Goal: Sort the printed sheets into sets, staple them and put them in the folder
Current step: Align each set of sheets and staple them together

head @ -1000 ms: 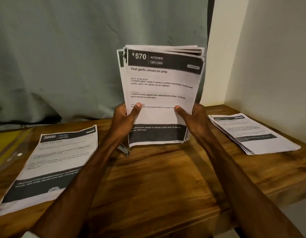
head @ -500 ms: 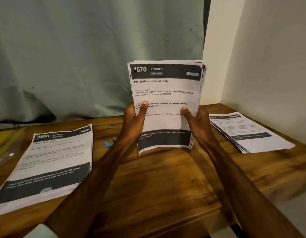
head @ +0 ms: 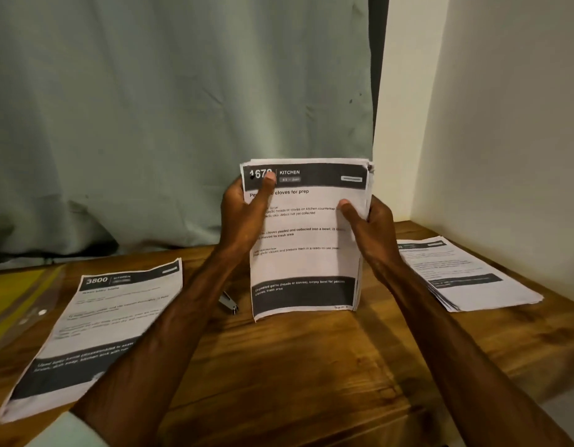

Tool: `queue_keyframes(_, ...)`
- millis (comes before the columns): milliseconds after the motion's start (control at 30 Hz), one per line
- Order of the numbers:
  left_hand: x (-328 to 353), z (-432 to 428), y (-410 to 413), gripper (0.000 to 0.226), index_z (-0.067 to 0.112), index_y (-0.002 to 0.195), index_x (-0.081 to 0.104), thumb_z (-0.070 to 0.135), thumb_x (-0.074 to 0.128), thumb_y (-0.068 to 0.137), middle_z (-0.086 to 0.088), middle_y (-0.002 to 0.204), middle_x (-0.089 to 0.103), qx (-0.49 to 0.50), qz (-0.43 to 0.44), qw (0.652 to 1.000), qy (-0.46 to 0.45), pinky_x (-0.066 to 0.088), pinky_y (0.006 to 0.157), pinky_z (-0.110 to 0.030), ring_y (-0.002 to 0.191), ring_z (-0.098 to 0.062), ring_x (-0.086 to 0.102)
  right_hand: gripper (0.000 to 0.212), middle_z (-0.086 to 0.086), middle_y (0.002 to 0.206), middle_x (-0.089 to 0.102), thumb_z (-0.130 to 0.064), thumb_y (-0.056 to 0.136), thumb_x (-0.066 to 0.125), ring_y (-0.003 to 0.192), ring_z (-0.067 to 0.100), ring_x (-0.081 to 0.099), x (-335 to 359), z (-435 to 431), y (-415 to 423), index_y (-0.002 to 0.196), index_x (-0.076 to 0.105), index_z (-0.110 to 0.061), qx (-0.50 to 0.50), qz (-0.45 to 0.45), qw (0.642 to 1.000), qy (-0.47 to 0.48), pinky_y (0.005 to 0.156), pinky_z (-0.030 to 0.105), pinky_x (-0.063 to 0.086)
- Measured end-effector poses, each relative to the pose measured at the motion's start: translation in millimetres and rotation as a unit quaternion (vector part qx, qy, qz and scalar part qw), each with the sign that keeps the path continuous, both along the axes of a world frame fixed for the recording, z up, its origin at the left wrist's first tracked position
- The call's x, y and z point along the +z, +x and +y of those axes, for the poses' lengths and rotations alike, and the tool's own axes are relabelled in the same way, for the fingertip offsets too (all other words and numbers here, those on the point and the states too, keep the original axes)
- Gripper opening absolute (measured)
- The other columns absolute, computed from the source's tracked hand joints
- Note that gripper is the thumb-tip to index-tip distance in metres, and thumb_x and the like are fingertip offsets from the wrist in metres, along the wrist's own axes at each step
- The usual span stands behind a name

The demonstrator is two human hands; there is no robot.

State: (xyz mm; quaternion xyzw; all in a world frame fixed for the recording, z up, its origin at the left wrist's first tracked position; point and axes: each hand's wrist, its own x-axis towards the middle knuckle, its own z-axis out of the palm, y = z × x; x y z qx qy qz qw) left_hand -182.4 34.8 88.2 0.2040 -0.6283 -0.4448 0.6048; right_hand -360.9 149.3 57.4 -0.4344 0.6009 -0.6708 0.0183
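We see two bare hands holding a stack of printed sheets standing up over the middle of the wooden table. The left hand grips the stack's left side, with the thumb lying over the number on the top dark band. The right hand grips the right side, with its thumb pressed on the front page. The page says "KITCHEN". The stack's bottom edge is down by the table, but we cannot tell if it touches.

A pile marked 3800 lies flat on the left. Another pile lies flat on the right, near the wall. A small metal tool lies just beside the left wrist. A yellow folder lies at the far left edge. A pale curtain hangs behind.
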Motion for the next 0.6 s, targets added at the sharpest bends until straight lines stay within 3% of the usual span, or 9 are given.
queue_keyframes(200,43.8,6.1,-7.8,0.041,0.014,0.095,0.073,0.055,0.070,0.088,0.001,0.084,0.078,0.064,0.018,0.998,-0.014,0.062,0.079,-0.042,0.076,-0.018,0.076,0.040,-0.002,0.106,0.073,-0.051,0.097,0.058,0.089,0.011,0.069,54.7,2.2,14.8,0.118,0.063,-0.018,-0.010,-0.001,0.999,-0.037,0.072,0.020,0.050)
queue_keyframes(333,46.1,10.5,-12.1,0.029,0.016,0.086,0.074,0.045,0.070,0.090,0.002,0.082,0.078,0.085,0.020,0.996,-0.002,0.062,0.079,-0.042,0.074,-0.017,0.075,0.038,-0.005,0.087,0.071,-0.053,0.098,0.055,0.074,0.010,0.067,67.0,1.0,25.4,0.098,0.065,-0.017,-0.033,-0.039,0.998,-0.037,0.055,0.010,0.044)
queue_keyframes(433,45.7,14.3,-10.4,0.014,0.025,0.078,0.070,0.030,0.071,0.090,0.003,0.086,0.077,0.115,0.021,0.993,0.004,0.060,0.083,-0.041,0.080,-0.016,0.073,0.033,-0.009,0.077,0.066,-0.049,0.100,0.055,0.068,0.009,0.064,70.1,1.3,28.8,0.077,0.059,-0.025,-0.070,-0.054,0.995,-0.044,0.056,0.015,0.043)
queue_keyframes(600,44.7,16.9,-4.6,0.006,0.024,0.085,0.071,0.023,0.069,0.090,0.003,0.090,0.076,0.117,0.021,0.993,0.003,0.061,0.083,-0.040,0.082,-0.016,0.073,0.034,-0.009,0.072,0.063,-0.040,0.099,0.057,0.068,0.011,0.061,70.5,-0.8,26.2,0.069,0.056,-0.024,-0.114,-0.074,0.989,-0.055,0.066,0.030,0.050)
